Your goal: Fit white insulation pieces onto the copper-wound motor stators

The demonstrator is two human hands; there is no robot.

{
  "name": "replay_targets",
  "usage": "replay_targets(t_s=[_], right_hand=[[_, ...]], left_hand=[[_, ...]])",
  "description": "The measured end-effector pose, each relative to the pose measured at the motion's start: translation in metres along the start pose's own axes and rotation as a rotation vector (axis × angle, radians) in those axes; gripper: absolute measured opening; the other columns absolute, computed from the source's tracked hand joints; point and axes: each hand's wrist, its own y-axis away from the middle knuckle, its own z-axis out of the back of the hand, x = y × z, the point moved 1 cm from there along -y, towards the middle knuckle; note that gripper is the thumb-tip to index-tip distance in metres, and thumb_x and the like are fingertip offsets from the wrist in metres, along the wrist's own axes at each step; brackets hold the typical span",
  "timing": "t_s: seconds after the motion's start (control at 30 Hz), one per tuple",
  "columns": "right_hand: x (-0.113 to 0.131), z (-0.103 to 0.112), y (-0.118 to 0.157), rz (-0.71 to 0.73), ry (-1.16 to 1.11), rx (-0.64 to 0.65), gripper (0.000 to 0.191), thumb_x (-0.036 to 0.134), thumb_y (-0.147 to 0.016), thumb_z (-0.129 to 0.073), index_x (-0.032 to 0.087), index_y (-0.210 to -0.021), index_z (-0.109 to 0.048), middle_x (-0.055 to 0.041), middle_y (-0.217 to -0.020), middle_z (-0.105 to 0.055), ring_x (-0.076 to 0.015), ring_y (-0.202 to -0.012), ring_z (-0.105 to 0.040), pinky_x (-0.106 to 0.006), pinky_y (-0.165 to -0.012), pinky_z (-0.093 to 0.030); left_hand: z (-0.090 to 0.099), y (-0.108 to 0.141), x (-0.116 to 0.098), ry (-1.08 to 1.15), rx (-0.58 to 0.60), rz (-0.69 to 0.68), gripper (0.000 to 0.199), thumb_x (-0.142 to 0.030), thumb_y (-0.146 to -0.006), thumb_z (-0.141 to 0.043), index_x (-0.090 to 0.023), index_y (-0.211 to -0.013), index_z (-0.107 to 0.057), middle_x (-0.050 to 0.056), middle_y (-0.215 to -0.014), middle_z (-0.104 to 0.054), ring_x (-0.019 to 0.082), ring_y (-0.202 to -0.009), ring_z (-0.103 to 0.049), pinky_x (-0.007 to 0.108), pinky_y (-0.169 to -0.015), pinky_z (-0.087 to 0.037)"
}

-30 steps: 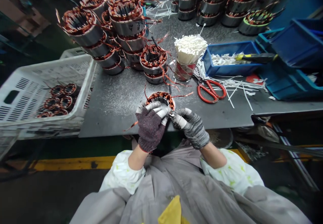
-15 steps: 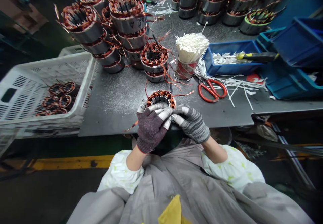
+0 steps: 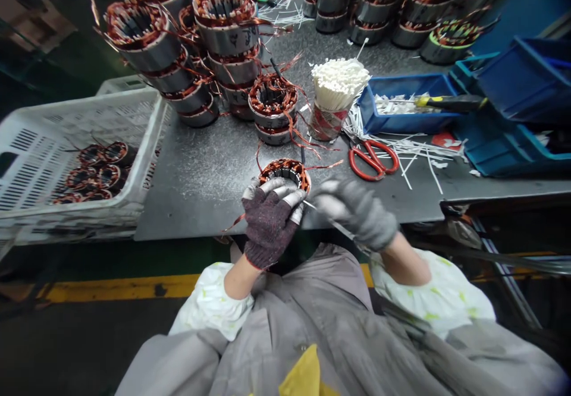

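A ring-shaped stator with copper windings (image 3: 285,169) lies at the front edge of the bench. My left hand (image 3: 270,220), in a dark purple glove with white-wrapped fingertips, is closed on its near side. My right hand (image 3: 357,211), in a grey glove and blurred by motion, is right of the stator with its fingers curled round a thin white strip (image 3: 341,228). Another thin white end (image 3: 308,204) shows beside my left fingertips. Behind the stator stand two more stacked stators (image 3: 273,110) with loose copper wires.
Taller stator stacks (image 3: 234,42) stand at the back left. A cup of white sticks (image 3: 332,101), red-handled scissors (image 3: 373,161) and a blue tray (image 3: 408,123) are to the right. A white crate (image 3: 84,206) holding several stators is at the left.
My right hand has moved right, away from my left hand and the stator, and a thin white strip now shows at it. My left hand remains on the stator.
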Motion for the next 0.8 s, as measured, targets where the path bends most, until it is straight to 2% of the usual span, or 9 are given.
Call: replay_targets(t_s=[0.07,0.13,0.23,0.3,0.47,0.57,0.63,0.73,0.8], right_hand=[[-0.004,-0.007,-0.008,0.0,-0.05,0.173,0.029,0.052,-0.087,-0.069,0.025,-0.079,-0.074,-0.0045,-0.083,-0.071,-0.0196,-0.078,-0.065,-0.034,-0.076,-0.055],[-0.007,-0.015,-0.008,-0.084,-0.214,0.256,0.028,0.051,-0.087,-0.07,0.023,-0.084,-0.076,-0.0042,-0.087,-0.072,-0.019,-0.082,-0.066,-0.033,-0.075,-0.056],[-0.009,-0.025,0.007,-0.307,-0.505,0.248,0.037,0.058,-0.09,-0.065,0.022,-0.091,-0.075,-0.0004,-0.069,-0.067,-0.0146,-0.059,-0.06,-0.028,-0.056,-0.051],[-0.009,-0.027,0.02,-0.345,-0.535,0.235,0.04,0.061,-0.089,-0.066,0.022,-0.086,-0.075,0.0008,-0.061,-0.064,-0.0137,-0.052,-0.056,-0.028,-0.052,-0.049],[-0.004,-0.019,0.015,-0.186,-0.33,0.084,0.031,0.055,-0.091,-0.067,0.026,-0.092,-0.078,-0.0049,-0.088,-0.078,-0.0216,-0.079,-0.071,-0.034,-0.073,-0.059],[-0.004,-0.015,-0.002,-0.158,-0.276,0.075,0.032,0.051,-0.098,-0.058,0.025,-0.094,-0.076,-0.0062,-0.091,-0.077,-0.0214,-0.078,-0.072,-0.035,-0.071,-0.06],[-0.005,-0.013,-0.002,-0.111,-0.218,0.065,0.032,0.045,-0.102,-0.049,0.026,-0.103,-0.075,-0.0069,-0.103,-0.078,-0.0214,-0.082,-0.073,-0.036,-0.072,-0.062],[-0.008,-0.014,0.014,0.023,-0.072,0.051,0.03,0.039,-0.1,-0.052,0.026,-0.118,-0.072,-0.0093,-0.129,-0.071,-0.0266,-0.112,-0.07,-0.044,-0.095,-0.06],[-0.009,-0.02,0.023,0.108,0.061,0.089,0.03,0.036,-0.097,-0.057,0.023,-0.12,-0.072,-0.0114,-0.134,-0.068,-0.0286,-0.127,-0.063,-0.048,-0.109,-0.053]], left_hand=[[0.001,0.004,0.002,-0.03,0.0,0.009,0.025,-0.03,-0.097,-0.063,-0.027,-0.121,-0.069,0.003,-0.125,-0.074,0.027,-0.132,-0.059,0.054,-0.121,-0.028],[0.002,0.008,0.006,-0.052,-0.018,0.029,0.024,-0.03,-0.098,-0.063,-0.024,-0.121,-0.069,0.005,-0.126,-0.074,0.026,-0.131,-0.06,0.052,-0.12,-0.031],[0.003,0.011,0.012,-0.067,-0.023,0.013,0.018,-0.03,-0.099,-0.062,-0.024,-0.114,-0.07,0.004,-0.118,-0.077,0.025,-0.125,-0.064,0.048,-0.114,-0.037],[0.004,0.011,0.015,-0.062,0.006,-0.006,0.017,-0.031,-0.099,-0.062,-0.026,-0.112,-0.071,0.003,-0.115,-0.077,0.024,-0.122,-0.065,0.047,-0.112,-0.038],[0.004,0.009,0.006,0.01,0.081,-0.082,0.015,-0.031,-0.098,-0.065,-0.027,-0.111,-0.072,0.001,-0.115,-0.078,0.023,-0.123,-0.065,0.046,-0.11,-0.04],[0.005,0.014,-0.005,0.03,0.074,-0.129,0.017,-0.028,-0.097,-0.066,-0.027,-0.113,-0.071,0.001,-0.117,-0.077,0.023,-0.124,-0.064,0.046,-0.111,-0.041],[0.008,0.02,-0.011,-0.004,0.041,-0.091,0.021,-0.025,-0.097,-0.066,-0.027,-0.118,-0.07,0.002,-0.122,-0.075,0.024,-0.127,-0.062,0.048,-0.114,-0.04],[0.018,0.028,-0.013,-0.122,-0.01,0.015,0.025,-0.024,-0.096,-0.066,-0.025,-0.121,-0.069,0.008,-0.121,-0.073,0.027,-0.121,-0.064,0.047,-0.106,-0.048],[0.024,0.028,-0.011,-0.151,0.016,0.027,0.024,-0.024,-0.097,-0.064,-0.022,-0.12,-0.07,0.01,-0.117,-0.073,0.025,-0.111,-0.067,0.04,-0.093,-0.055]])
